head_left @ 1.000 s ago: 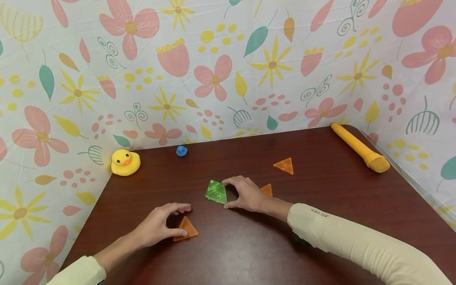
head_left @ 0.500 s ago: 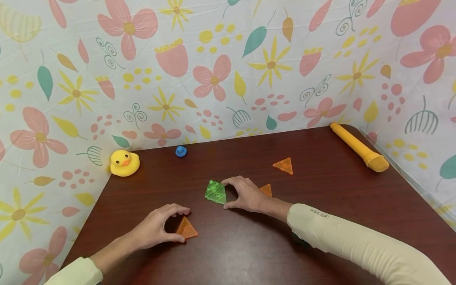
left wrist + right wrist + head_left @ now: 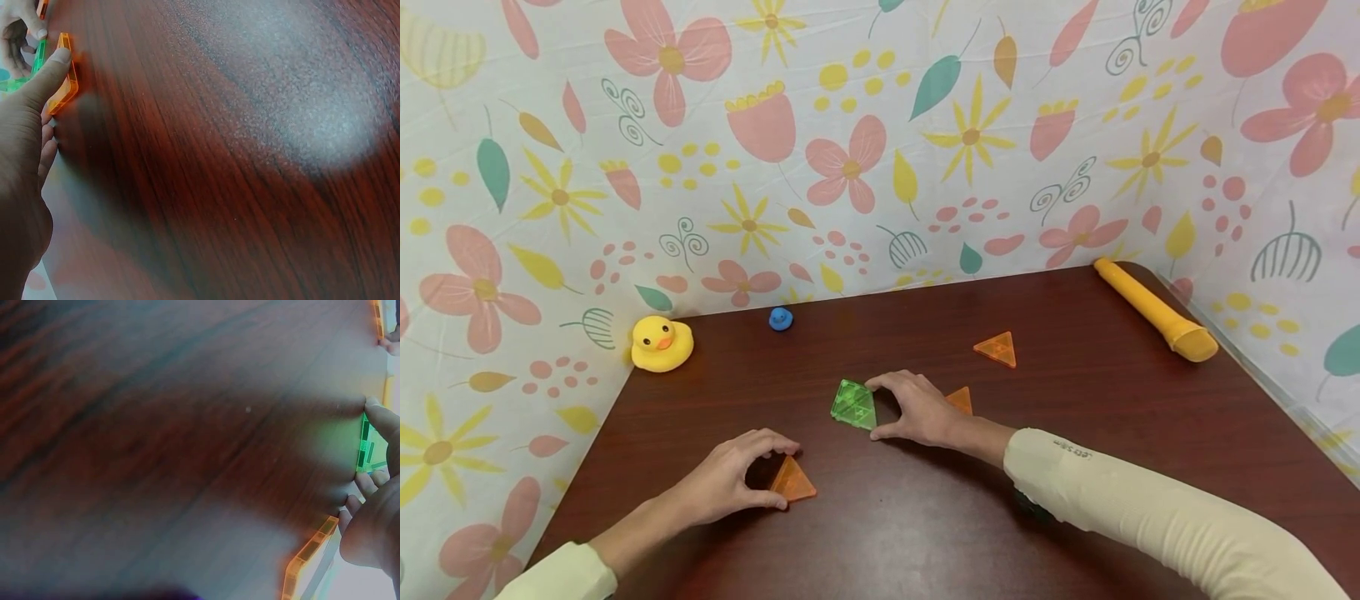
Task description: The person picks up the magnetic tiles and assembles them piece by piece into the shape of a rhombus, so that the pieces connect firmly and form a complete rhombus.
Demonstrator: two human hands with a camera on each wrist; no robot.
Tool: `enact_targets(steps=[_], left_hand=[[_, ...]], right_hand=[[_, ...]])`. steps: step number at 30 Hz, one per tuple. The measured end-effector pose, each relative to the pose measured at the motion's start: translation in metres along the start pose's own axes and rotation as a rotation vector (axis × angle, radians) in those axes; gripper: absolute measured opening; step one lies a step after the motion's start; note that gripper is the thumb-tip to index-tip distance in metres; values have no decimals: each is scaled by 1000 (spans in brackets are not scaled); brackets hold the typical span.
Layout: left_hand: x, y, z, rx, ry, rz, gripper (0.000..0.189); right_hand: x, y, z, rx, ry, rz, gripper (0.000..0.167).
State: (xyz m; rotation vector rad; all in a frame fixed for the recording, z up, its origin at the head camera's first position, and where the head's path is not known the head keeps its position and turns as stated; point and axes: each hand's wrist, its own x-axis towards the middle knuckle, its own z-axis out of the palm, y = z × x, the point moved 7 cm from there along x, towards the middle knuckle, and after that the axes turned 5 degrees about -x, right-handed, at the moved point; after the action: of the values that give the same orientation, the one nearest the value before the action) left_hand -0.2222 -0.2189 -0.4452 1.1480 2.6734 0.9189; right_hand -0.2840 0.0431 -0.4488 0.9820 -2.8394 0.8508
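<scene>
My left hand (image 3: 726,475) spans an orange see-through triangular magnetic tile (image 3: 795,482) lying on the table, its thumb at the lower left corner and a fingertip at the top corner. In the left wrist view the thumb overlaps this orange tile (image 3: 65,87). Farther in, my right hand (image 3: 917,408) holds a green see-through magnetic tile piece (image 3: 853,404) by its right side, between thumb and index finger. The same grip on the green piece (image 3: 364,447) shows in the right wrist view. A gap of bare table separates the green piece from the orange tile.
A second orange triangle (image 3: 961,400) lies partly hidden behind the right hand, and another orange triangle (image 3: 997,349) lies farther back. Along the rear stand a yellow duck (image 3: 662,343) and a small blue duck (image 3: 781,318). A yellow toy microphone (image 3: 1157,310) lies at the right edge.
The left thumb has slid off the top of the orange triangle to its lower left corner. The right hand and the green piece have stayed in place.
</scene>
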Motion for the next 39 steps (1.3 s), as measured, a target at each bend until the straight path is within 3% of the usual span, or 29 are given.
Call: enact_targets(steps=[16,26,33,39], left_hand=[[0,1,2,-73,21,8,63],[0,1,4,-137,5,-37,65],[1,1,5,-154,11,-11,67],[0,-2,4,-161,-2,-62,69]], right_hand=[[0,-1,-1,-8,10,-14,71],[1,0,0,-11,6,-15,71],[1,1,1,-12,0,-7,72],[1,0,1,-14,1,-13,72]])
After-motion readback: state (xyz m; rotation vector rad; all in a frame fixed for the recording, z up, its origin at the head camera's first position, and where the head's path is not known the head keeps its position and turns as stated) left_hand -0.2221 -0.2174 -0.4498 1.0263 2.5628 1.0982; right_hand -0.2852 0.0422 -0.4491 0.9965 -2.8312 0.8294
